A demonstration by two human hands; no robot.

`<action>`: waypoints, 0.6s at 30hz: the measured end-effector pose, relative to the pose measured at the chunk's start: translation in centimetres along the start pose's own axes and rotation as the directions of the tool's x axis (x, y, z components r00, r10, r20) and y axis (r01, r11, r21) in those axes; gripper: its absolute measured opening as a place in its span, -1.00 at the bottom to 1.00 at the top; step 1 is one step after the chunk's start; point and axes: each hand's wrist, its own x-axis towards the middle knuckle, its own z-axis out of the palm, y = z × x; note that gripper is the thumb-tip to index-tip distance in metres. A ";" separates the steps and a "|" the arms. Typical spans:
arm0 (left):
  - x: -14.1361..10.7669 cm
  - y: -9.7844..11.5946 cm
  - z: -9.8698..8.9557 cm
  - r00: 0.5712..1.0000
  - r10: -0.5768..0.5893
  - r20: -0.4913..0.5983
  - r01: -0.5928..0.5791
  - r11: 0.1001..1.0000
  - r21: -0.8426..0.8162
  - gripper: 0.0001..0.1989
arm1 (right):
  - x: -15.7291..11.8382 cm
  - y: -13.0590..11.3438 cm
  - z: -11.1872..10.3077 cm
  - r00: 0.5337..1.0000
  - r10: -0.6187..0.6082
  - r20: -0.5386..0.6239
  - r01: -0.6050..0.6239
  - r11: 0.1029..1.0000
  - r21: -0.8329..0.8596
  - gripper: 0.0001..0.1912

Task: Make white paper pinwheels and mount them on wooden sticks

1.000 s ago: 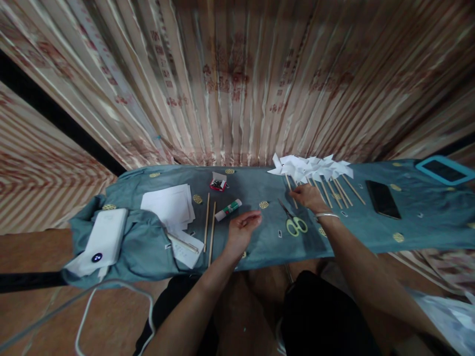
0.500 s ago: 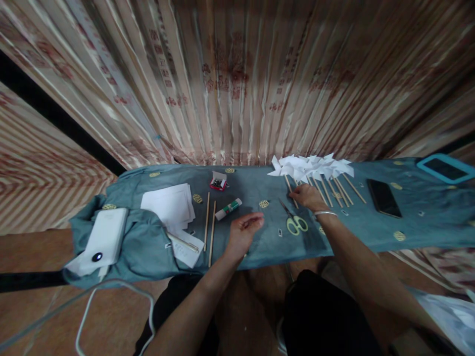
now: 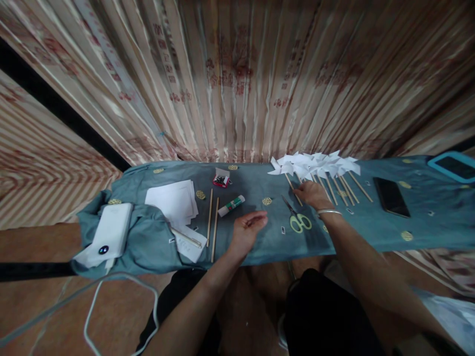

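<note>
Several white paper pinwheels [image 3: 311, 164] on wooden sticks lie in an overlapping row at the back right of the cloth. My right hand [image 3: 310, 195], with a bracelet at its wrist, has its fingers closed on the stick of the leftmost pinwheel [image 3: 281, 166]. Above the cloth in the middle hovers my left hand [image 3: 248, 230], fingers loosely extended, with nothing visible in it. Between the hands lies a pair of scissors [image 3: 297, 217] with pale green handles. A glue stick [image 3: 231, 205] is just beyond my left hand.
Two loose wooden sticks [image 3: 214, 230] lie left of centre. Behind them sits a small red box [image 3: 221, 179] of dark pieces. White paper sheets [image 3: 172, 200], a pen [image 3: 187, 237] and a white power bank [image 3: 112, 230] with a cable occupy the left. A phone [image 3: 391, 197] lies right.
The whole view has shifted slightly, so things appear a little further right and higher. Both hands keep nearly the same pose, the right one still at the leftmost pinwheel's stick.
</note>
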 end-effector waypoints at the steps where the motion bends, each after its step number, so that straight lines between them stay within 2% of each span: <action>1: -0.1 0.0 0.0 1.000 -0.002 0.000 0.002 1.000 -0.005 -0.79 | -0.3 -0.1 -0.1 1.000 0.006 -0.014 -0.006 1.000 0.000 -0.61; 5: -0.5 0.1 -0.2 1.000 -0.025 -0.001 0.025 1.000 -0.007 -0.78 | -2.2 -1.2 -0.8 0.995 0.082 -0.057 -0.082 0.997 0.003 -0.60; 8: -0.9 0.2 -0.3 1.000 -0.027 -0.007 0.027 1.000 -0.007 -0.76 | -4.5 -3.1 -0.8 0.993 0.079 -0.090 -0.072 0.994 0.077 -0.62; 11: -1.4 0.6 -0.4 1.000 -0.003 -0.005 0.003 1.000 0.020 -0.76 | -7.2 -5.7 0.4 0.983 -0.038 -0.181 0.079 0.971 0.225 -0.65; 14: -2.1 1.0 -0.3 1.000 -0.003 0.028 0.001 0.997 0.076 -0.75 | -9.2 -8.3 2.5 0.927 -0.184 -0.326 0.289 0.905 0.311 -0.62; 16: -2.9 1.3 -0.3 0.998 -0.022 0.053 0.017 0.995 0.100 -0.70 | -10.0 -9.6 3.8 0.904 -0.224 -0.363 0.348 0.880 0.324 -0.59; 18: -4.1 1.8 -0.2 0.996 -0.043 0.082 0.033 0.992 0.122 -0.65 | -10.4 -10.3 4.7 0.909 -0.212 -0.359 0.330 0.892 0.309 -0.55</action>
